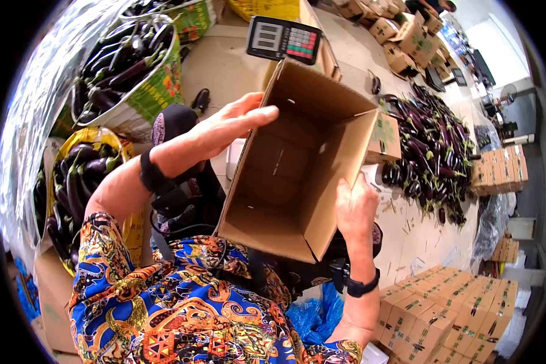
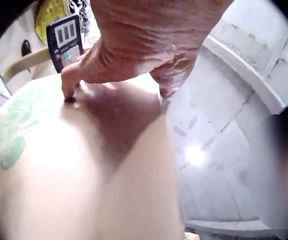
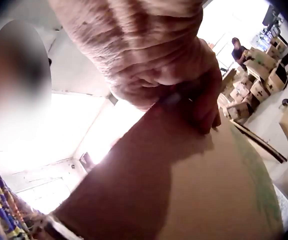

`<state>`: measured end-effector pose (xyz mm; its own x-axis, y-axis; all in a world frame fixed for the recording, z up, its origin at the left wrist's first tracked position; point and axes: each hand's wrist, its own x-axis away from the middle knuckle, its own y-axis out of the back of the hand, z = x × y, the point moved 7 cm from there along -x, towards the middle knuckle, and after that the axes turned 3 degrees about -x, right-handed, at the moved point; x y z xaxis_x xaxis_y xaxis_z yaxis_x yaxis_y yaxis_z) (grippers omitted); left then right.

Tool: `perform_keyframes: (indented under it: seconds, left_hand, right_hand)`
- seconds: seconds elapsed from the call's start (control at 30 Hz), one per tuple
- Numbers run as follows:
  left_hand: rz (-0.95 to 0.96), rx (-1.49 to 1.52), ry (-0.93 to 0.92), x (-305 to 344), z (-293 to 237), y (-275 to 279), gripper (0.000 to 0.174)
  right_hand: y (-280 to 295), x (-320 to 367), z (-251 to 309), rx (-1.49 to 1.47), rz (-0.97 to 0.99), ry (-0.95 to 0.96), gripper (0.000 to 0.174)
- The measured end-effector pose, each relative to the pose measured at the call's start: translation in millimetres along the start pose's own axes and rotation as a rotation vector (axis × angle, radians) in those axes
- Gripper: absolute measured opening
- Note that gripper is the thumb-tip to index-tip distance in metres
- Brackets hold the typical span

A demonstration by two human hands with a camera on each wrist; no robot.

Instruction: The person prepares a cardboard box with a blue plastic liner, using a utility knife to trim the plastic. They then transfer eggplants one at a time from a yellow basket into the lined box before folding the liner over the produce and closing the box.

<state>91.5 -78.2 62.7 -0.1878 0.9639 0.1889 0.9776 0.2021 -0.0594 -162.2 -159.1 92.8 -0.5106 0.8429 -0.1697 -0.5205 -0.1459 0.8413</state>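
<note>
An empty cardboard box [image 1: 285,164], its open top facing up, is held over the person's lap. The left hand [image 1: 236,121] grips its left wall, thumb over the rim and fingers on the outside. In the left wrist view that hand's fingertips [image 2: 70,95] press the outer face, beside a green print [image 2: 9,150]. At the right wall the right hand [image 1: 356,206] grips the rim, fingers bent around the outside. The right wrist view shows this hand [image 3: 154,60] over the board's edge, with part of its fingers in shadow.
A scale display [image 1: 283,40] stands just beyond the box. Bags of eggplants [image 1: 124,67] are at the left, and a heap of eggplants [image 1: 431,145] lies on the floor at the right. Packed cartons [image 1: 449,309] are stacked at lower right. Another person [image 3: 238,51] is near far boxes.
</note>
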Motion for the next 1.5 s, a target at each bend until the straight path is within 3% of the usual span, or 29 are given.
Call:
perform_keyframes:
  seconds: [0.03, 0.07, 0.13, 0.23, 0.33, 0.4, 0.43, 0.53, 0.57, 0.6, 0.63, 0.7, 0.8, 0.83, 0.93, 0.97, 1.0, 1.03, 1.07, 1.13, 1.17, 1.2, 1.27, 1.3, 1.33, 1.37, 1.43, 1.47, 1.5]
  left_hand:
    - [-0.041, -0.077, 0.048, 2, 0, 6, 0.079]
    - [0.056, -0.144, -0.003, -11, 14, 18, 0.055]
    - [-0.029, -0.221, 0.188, -45, 79, 55, 0.041]
    - [-0.074, -0.278, 0.237, -47, 65, 60, 0.034]
    - [-0.122, -0.304, 0.296, -69, 92, 76, 0.028]
    - [-0.161, -0.147, 0.236, -86, 106, 87, 0.023]
    - [-0.215, -0.206, 0.25, -97, 112, 97, 0.024]
    - [-0.364, -0.553, 0.175, -111, 113, 111, 0.03]
    - [-0.41, -0.705, 0.133, -111, 107, 115, 0.033]
    - [-0.396, -0.607, 0.096, -111, 121, 126, 0.035]
    - [-0.389, -0.504, 0.062, -108, 144, 145, 0.038]
    - [-0.361, -0.43, 0.013, -98, 155, 173, 0.047]
    - [-0.673, -0.939, 0.083, -86, 142, 148, 0.05]
    - [-0.654, -1.048, 0.065, -92, 150, 130, 0.049]
    - [-0.599, -0.674, 0.025, -111, 198, 112, 0.054]
    - [-0.578, -0.45, 0.001, -107, 209, 103, 0.059]
    - [-0.536, -0.409, 0.054, -111, 229, 99, 0.063]
    - [-0.523, -0.305, 0.165, -116, 246, 85, 0.064]
    - [-0.51, -0.193, 0.273, -121, 262, 70, 0.065]
    - [-0.508, -0.132, 0.171, -116, 271, 72, 0.067]
    - [-0.553, -0.091, 0.185, -111, 282, 78, 0.063]
    - [-0.571, -0.068, 0.239, -101, 286, 82, 0.062]
    - [-0.544, -0.011, 0.316, -90, 294, 90, 0.06]
    - [-0.585, 0.018, 0.458, -75, 275, 92, 0.049]
    - [-0.625, 0.053, 0.598, -60, 253, 93, 0.042]
    - [-0.676, 0.124, 0.573, -63, 276, 117, 0.04]
    - [-0.782, -0.683, 0.41, -76, 268, 147, 0.051]
    - [-0.711, -0.735, 0.326, -83, 247, 143, 0.058]
    - [-0.639, -0.782, 0.239, -89, 224, 137, 0.068]
  right_hand:
    - [-16, -5, -1, 0.046, 0.031, -0.027, 0.023]
    - [-33, -11, -6, 0.124, 0.025, -0.034, 0.027]
    - [-57, -25, -9, 0.146, 0.076, -0.056, 0.032]
    - [-90, -42, -29, 0.084, 0.099, -0.115, 0.035]
    - [-137, -55, -78, -0.084, 0.162, -0.252, 0.04]
    - [-163, -66, -120, -0.401, 0.116, -0.338, 0.057]
    - [-169, -75, -126, -0.452, 0.083, -0.293, 0.053]
    - [-186, -86, -159, -0.855, 0.361, -0.533, 0.045]
    - [-189, -78, -163, -0.994, 0.312, -0.576, 0.047]
    - [-189, -68, -161, -1.124, 0.267, -0.622, 0.05]
    - [-218, -59, -187, -1.128, 0.168, -0.545, 0.055]
    - [-224, -63, -169, -0.856, 0.175, -0.558, 0.061]
    - [-231, -57, -181, -0.557, 0.019, -0.57, 0.063]
    - [-224, -59, -181, -0.453, -0.069, -0.555, 0.063]
    - [-232, -67, -164, -0.376, -0.135, -0.357, 0.059]
    - [-243, -63, -163, -0.482, -0.1, -0.394, 0.054]
    - [-264, -67, -160, -0.858, 0.024, -0.403, 0.051]
    - [-291, -66, -160, -0.816, 0.034, -0.355, 0.051]
    - [-308, -65, -154, -0.967, 0.095, -0.421, 0.052]
    - [-325, -55, -124, -1.447, 0.262, -0.714, 0.054]
    - [-309, -55, -101, -1.522, 0.403, -0.659, 0.059]
    - [-278, -51, -75, -1.402, 0.33, -0.901, 0.056]
    - [-307, -61, -122, -0.965, 0.222, -0.702, 0.045]
    - [-321, -60, -164, -0.728, 0.151, -0.636, 0.04]
    - [-313, -49, -197, -0.483, 0.09, -0.593, 0.035]
    - [-279, -38, -186, -0.311, -0.088, -0.463, 0.028]
    - [-212, -27, -120, -0.091, -0.301, -0.187, 0.022]
    - [-186, -22, -98, -0.227, -0.221, -0.194, 0.026]
    - [-154, -6, -67, -0.045, -0.351, 0.023, 0.031]
